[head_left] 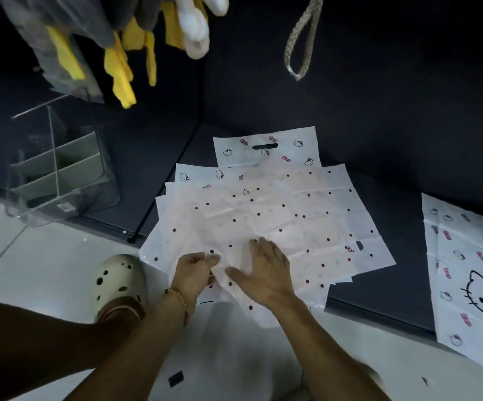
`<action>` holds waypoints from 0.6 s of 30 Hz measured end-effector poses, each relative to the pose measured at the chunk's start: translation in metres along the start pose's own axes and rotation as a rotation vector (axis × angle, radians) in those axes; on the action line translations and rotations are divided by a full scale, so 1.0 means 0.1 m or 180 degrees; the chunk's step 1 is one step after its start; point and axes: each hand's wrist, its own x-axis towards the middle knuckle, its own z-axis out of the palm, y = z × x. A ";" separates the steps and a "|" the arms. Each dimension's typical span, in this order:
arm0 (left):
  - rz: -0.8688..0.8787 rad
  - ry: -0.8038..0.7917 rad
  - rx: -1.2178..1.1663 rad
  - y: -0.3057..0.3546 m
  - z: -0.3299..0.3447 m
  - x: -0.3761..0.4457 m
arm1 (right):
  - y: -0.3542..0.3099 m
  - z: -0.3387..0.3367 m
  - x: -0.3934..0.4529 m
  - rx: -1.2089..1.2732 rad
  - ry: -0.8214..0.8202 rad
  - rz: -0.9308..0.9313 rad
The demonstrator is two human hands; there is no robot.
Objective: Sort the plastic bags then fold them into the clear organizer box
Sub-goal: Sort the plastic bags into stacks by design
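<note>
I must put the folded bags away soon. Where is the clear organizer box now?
The clear organizer box stands at the left of the head view, on the dark surface, left of the pile of dotted bags.

- The scene is dim overall; the dark matte platform (379, 140) and the wall behind it swallow most detail
- The pale glossy floor tiles (46, 256) and the white dotted plastic bags (278, 215) are the brightest areas; the floor near the bottom centre is washed out
- The hanging yellow and white plush toys (124, 53) are soft and smeared
- Straight edges bow toward the frame borders; fine print looks slightly soft
</note>
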 end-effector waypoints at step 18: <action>-0.0378 -0.0778 -0.0362 0.07 0.06 -0.06 | -0.27 -0.23 -0.30 0.0667 -0.0529 -0.0909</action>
